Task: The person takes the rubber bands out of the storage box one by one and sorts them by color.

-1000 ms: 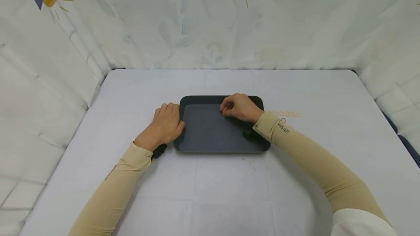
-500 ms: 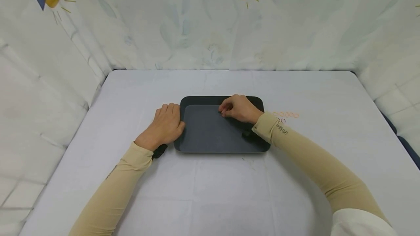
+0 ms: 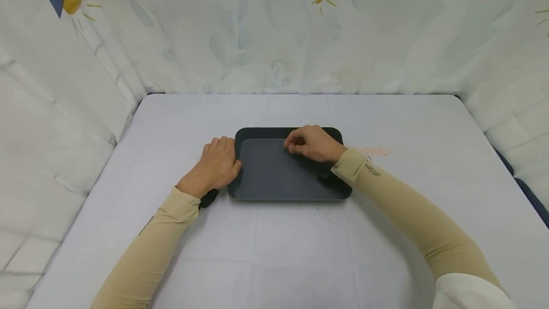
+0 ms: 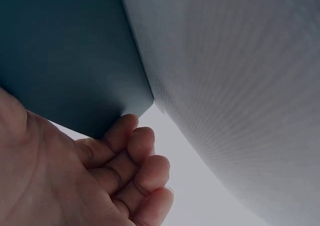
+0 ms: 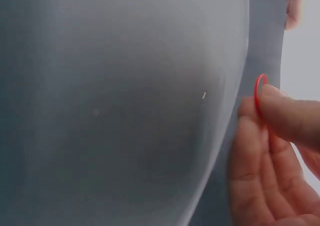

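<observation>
A dark grey rectangular tray (image 3: pixel 279 180) lies on the white-covered table. My left hand (image 3: pixel 214 163) grips its left side, the thumb over the rim and the other fingers outside; the left wrist view shows those fingers curled against the tray's outer wall (image 4: pixel 65 61). Over the tray's far right part, my right hand (image 3: pixel 315 143) pinches a thin red ring (image 5: pixel 256 91) between thumb and fingertips. That ring stands upright in the right wrist view, its lower part covered by the thumb. From the head view it is barely visible.
Right of the tray, several small orange rings (image 3: pixel 373 150) lie in a row. A darker ring (image 3: pixel 369 159) beside them is partly covered by the right sleeve (image 3: pixel 403 204). A patterned white curtain (image 3: pixel 274 37) hangs behind the table's far edge.
My right hand has shifted slightly left over the tray, still pinching. The left hand keeps its grip on the rim. The head view has tilted up a little.
</observation>
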Motion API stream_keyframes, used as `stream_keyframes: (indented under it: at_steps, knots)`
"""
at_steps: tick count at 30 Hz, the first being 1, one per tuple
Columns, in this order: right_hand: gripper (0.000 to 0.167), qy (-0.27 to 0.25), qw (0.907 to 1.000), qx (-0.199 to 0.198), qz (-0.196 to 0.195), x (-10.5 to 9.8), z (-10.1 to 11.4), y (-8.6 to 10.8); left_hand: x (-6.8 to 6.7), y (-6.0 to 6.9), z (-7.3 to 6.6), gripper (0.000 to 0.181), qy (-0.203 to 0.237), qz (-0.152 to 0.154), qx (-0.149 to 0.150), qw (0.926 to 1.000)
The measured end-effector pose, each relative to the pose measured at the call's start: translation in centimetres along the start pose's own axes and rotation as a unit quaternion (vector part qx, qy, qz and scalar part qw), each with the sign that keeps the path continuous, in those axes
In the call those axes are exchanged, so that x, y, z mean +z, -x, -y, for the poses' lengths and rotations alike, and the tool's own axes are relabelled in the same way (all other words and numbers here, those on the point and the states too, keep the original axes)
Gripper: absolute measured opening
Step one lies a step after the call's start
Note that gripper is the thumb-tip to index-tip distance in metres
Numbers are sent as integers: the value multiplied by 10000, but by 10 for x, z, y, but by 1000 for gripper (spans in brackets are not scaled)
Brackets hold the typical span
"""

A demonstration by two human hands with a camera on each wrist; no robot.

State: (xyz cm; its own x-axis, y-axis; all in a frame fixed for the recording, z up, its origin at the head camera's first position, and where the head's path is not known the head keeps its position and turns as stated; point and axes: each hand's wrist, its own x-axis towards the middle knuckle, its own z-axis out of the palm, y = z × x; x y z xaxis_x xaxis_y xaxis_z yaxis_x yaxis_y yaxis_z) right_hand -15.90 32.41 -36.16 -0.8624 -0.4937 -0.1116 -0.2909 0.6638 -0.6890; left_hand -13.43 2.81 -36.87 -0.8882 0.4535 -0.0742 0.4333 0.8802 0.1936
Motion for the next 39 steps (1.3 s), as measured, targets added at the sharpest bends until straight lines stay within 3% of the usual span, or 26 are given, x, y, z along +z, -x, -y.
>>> stream_keyframes:
  at_steps: [3, 11, 23, 31, 39]
  knots:
    - [19, -113, 9998, -2, -142, -4, 1, 5, 0, 0, 0, 24, 11, 30, 9, 10000]
    - [22, -1000, 9928, 305, -590, -16, 1, 18, 1, -1, 1, 24, 58, 99, 10, 9999]
    - [19, -1307, 9822, 210, -1331, -33, -2, 41, 0, -1, 0, 27, 63, 195, -46, 9998]
    - [16, -1795, 9718, 293, -1504, -42, -8, 56, 0, -2, 0, 29, 38, 135, -28, 9999]
    - [18, -1793, 9683, 222, -1724, -52, -19, 70, -1, -2, 1, 30, 29, 102, -5, 9999]
